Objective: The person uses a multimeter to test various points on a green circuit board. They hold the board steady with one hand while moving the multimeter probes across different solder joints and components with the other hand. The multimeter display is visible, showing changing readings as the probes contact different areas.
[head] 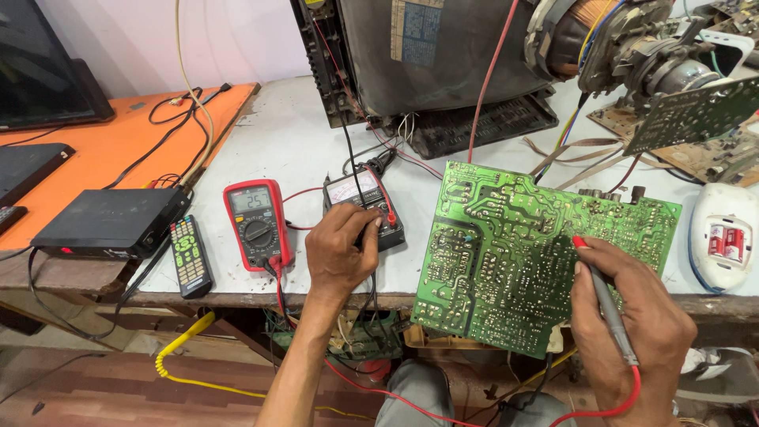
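Green and dense with solder joints, the circuit board point(522, 253) lies tilted on the near edge of the white desk point(292, 142), its lower corner hanging over the front. The right hand point(632, 324) is clenched around a grey test probe point(605, 304) held like a pen; the probe's red tip touches the solder side of the board near its right middle, and a red lead point(609, 407) curls away from the back of the probe below the wrist. The left hand point(340, 249) rests on the black analogue meter point(365, 207) just left of the board, fingers curled over its lower face at the dial, so it grips or turns something there; what exactly is under the fingers is hidden. A black lead point(352, 158) runs up from that meter toward the open back of an old tube set point(427, 63), which stands at the rear of the desk with its neck and coil showing on the right.

Just left of the analogue meter lies a red digital multimeter point(257, 223) with its display lit, and beside that a black remote control point(190, 255) close to the desk's edge. A flat black box point(111, 221) sits on the adjoining orange desk point(103, 142), with dark cables looping across it. At the far right a white oval casing point(721, 236) lies near the board, apart from it. A coiled yellow cable point(186, 356) hangs below the desk front
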